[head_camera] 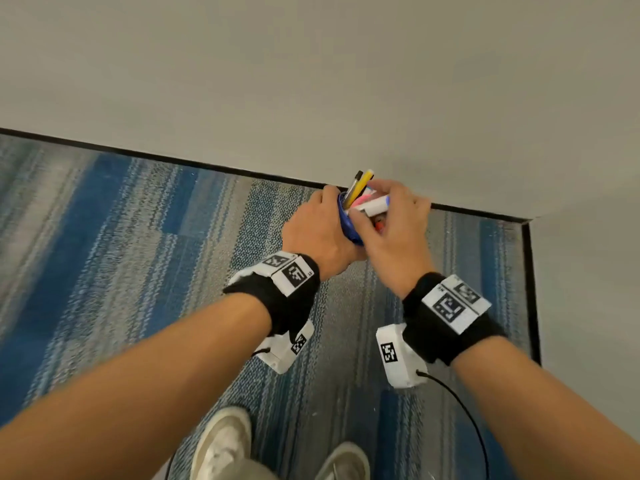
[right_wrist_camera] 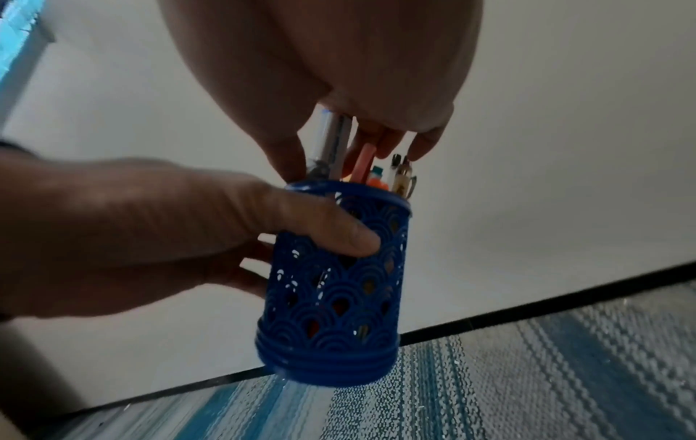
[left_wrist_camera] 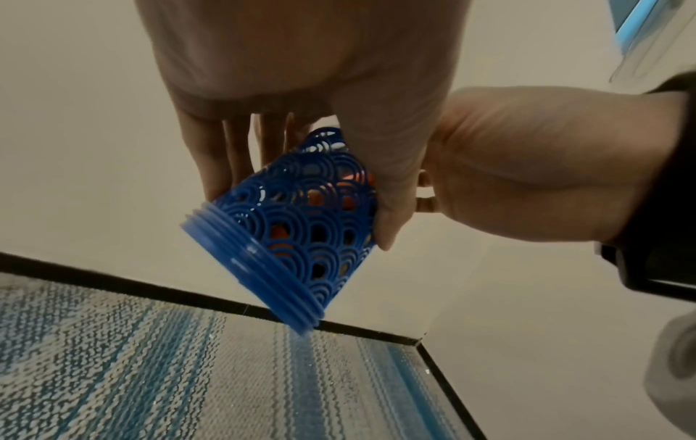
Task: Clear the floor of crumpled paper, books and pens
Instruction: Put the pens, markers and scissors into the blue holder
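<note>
Writing is scarce: the white tags on both black wristbands [head_camera: 446, 315] carry square black-and-white codes with tiny digits beside them, too small to read. Left hand [head_camera: 320, 230] has its grip closed round a blue pen holder [right_wrist_camera: 335, 285], thumb across the perforated scallop-pattern wall and fingers wrapped behind it; the holder is held in the air above the carpet [head_camera: 121, 237], tilted. Right hand [head_camera: 394, 230] reaches over the holder's mouth, its fingertips [right_wrist_camera: 384, 146] pinching a white marker [head_camera: 375, 206] with a blue end that lies across the rim. Inside stand more pens [head_camera: 360, 187]: a yellow one, a black one, a pink one and something orange showing through the holes. Behind them a plain wall [head_camera: 311, 64] meets the blue-and-grey striped carpet at a dark baseboard [head_camera: 173, 160], which turns a corner on the right. 2 pale shoes [head_camera: 225, 441] show at the bottom.
</note>
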Motion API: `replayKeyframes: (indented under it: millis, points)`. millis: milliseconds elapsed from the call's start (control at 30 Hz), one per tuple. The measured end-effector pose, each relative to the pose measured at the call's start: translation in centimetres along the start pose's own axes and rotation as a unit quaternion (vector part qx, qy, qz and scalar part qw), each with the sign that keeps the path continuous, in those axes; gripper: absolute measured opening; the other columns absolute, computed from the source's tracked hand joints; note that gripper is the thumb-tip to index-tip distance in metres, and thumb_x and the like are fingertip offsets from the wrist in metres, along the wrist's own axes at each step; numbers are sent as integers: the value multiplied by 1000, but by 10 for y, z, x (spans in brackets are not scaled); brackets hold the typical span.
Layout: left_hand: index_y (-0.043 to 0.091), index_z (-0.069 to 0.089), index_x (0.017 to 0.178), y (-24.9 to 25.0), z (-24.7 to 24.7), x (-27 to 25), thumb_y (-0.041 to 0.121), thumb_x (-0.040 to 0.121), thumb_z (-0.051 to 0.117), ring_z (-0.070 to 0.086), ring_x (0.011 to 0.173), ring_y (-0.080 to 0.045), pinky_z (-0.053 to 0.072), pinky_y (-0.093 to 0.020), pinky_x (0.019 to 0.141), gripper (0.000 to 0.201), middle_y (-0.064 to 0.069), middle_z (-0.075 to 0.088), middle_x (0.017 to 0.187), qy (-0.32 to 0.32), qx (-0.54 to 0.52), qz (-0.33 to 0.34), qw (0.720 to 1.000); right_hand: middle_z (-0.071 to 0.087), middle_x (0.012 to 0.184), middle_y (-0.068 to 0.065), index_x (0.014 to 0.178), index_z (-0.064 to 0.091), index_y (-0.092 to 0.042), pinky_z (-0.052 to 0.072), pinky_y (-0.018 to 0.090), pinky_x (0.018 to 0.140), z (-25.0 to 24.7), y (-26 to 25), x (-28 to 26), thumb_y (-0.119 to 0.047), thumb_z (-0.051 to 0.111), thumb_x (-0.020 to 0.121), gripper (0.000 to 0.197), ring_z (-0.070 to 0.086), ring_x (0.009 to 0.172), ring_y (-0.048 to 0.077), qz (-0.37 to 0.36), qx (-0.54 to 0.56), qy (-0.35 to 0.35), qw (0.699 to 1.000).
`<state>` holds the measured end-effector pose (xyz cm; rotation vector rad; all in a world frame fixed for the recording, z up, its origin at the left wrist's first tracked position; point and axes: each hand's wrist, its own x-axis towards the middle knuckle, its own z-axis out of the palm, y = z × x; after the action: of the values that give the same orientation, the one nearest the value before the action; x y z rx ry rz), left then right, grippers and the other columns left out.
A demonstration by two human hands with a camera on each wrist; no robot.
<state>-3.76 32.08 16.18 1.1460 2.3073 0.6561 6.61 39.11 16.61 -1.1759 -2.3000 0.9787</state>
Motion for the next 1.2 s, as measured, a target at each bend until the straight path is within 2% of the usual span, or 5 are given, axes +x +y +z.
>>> replayKeyframes:
  millis: [133,267,567,833,1200]
  points:
    - [23,44,100,67,-77,-56,42,65,70,57,82,-19,45,-33,65,48,6,55,98,-2,-42,1,999,33,139,0,144,34,-32,28,40,105,-75,-84,-37,-50,36,94,53,29,124,19,-13,-131,-3,991]
    - [25,48,102,138,-157,-123,55,51,78,57,80,-12,48,-31,67,67,10,58,96,-37,-109,-29,993,21,153,1,151,16,-25,20,41,116,-173,-155,-84,-58,48,88,78,19,141,17,124,1,29,992]
    - [20,47,110,255,-296,-265,56,53,82,64,86,-17,53,-38,75,76,4,65,100,-115,-163,34,979,69,107,-12,119,60,-24,49,10,78,-350,-304,-198,-32,76,78,44,65,94,-4,218,235,-148,936]
    - [23,50,120,314,-319,-341,68,61,70,66,92,-18,53,-41,81,77,3,68,105,-325,-120,246,905,71,107,-3,113,62,-17,51,14,80,-427,-350,-334,-8,79,75,43,68,96,3,264,241,7,934]
    - [22,60,127,470,-280,-487,23,77,79,66,84,-12,51,-30,91,54,2,68,117,-516,-33,435,737,67,118,-5,122,53,-18,53,26,90,-527,-362,-565,-18,87,65,66,65,103,5,347,203,281,871]
